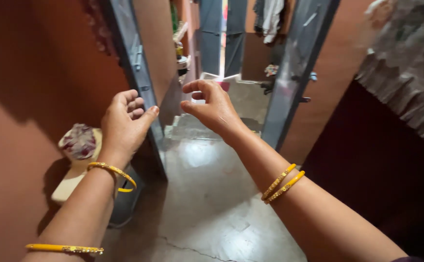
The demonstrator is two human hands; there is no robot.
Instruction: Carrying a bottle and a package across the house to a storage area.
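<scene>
Terracotta walls close in a narrow passage with a worn grey floor (pixel 207 204) that runs to a grey metal door frame (pixel 134 73) and steps beyond. Both hands are raised empty in front of the doorway: the left hand (pixel 124 123) has its fingers loosely curled and its thumb out, just beside the frame's left post, while the right hand (pixel 212 106) is half open with fingers bent, near the left but not touching it. Yellow bangles (pixel 282 183) ring both forearms, and a cloth-topped stool (pixel 78 155) stands against the left wall below the left hand.
</scene>
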